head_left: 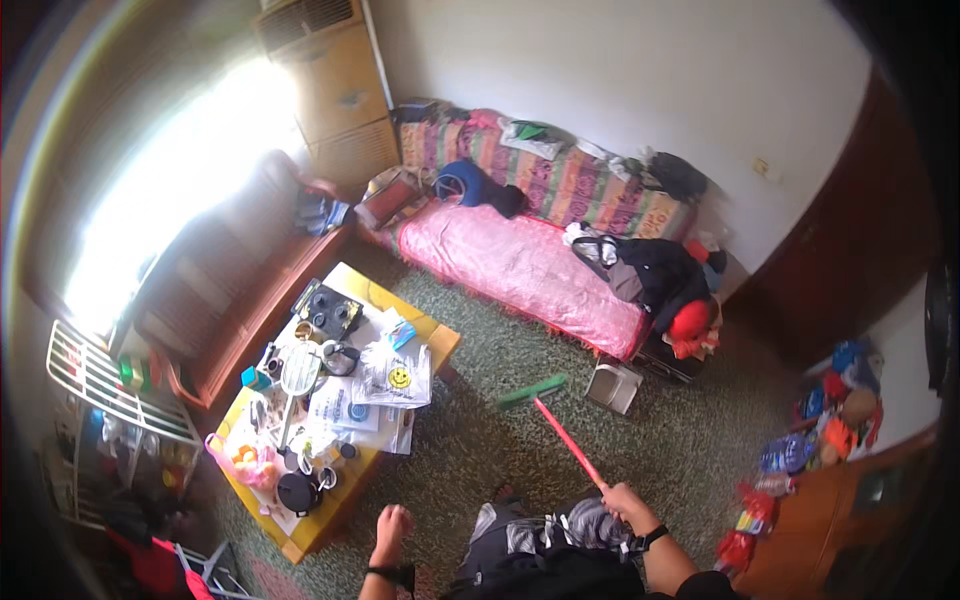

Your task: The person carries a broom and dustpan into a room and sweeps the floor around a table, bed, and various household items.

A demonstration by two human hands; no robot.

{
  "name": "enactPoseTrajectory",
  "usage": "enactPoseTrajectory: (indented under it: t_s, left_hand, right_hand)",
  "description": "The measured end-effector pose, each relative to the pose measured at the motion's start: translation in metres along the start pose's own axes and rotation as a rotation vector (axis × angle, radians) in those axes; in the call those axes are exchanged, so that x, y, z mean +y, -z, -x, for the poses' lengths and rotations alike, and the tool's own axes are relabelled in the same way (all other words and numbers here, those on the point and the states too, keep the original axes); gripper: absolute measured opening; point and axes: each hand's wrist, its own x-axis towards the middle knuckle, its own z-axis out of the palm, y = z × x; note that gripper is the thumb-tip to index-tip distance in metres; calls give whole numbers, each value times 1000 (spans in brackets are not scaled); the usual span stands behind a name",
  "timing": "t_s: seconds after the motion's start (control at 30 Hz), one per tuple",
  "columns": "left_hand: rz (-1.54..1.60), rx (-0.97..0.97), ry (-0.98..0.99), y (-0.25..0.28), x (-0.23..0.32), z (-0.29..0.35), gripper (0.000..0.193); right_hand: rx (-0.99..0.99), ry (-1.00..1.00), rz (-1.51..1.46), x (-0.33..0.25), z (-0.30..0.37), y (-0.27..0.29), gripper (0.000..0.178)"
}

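Note:
A broom with a red handle and a green head slants away from me over the speckled green floor. Its handle is gripped near the close end by my right hand, fingers wrapped round it. My left hand hangs beside the near right side of the low table, curled into a loose fist with nothing visible in it. To the right of the broom head, apart from it, a metal dustpan rests on the floor by the front edge of the pink-covered sofa.
A yellow-edged table at left carries a stove, bags and a black pot. Beyond it are a wooden bench and a pink-covered sofa with clothes. A white rack stands far left. Bags and bottles line the right side.

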Motion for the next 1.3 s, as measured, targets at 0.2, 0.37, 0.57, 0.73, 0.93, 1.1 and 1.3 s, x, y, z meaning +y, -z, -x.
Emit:
enactPoseTrajectory:
  t_s: [0.2,0.37,0.57,0.73,0.93,1.1,1.3]
  left_hand:
    - [-189,-144,-181,-140,134,-123,24]
    - [-643,-313,-321,-252,217,-202,30]
    - [-728,-359,-313,-268,295,-255,30]
    - [-589,-80,-204,-237,356,-251,29]
    - [-362,-46,227,-204,288,-235,45]
    - [-202,79,476,-198,267,-270,62]
    - [392,231,414,-156,271,-315,37]
  right_hand:
    - [-96,116,-73,-151,-72,10,55]
    - [-158,87,38,-297,-116,22,56]
    - [-342,42,176,-466,-180,51,49]
    - [-393,55,269,-569,-257,57,47]
    - [-464,39,390,-683,-290,7,48]
    - [-439,101,466,-736,-302,-49,45]
    - [-558,27,362,-843,-310,-130,53]
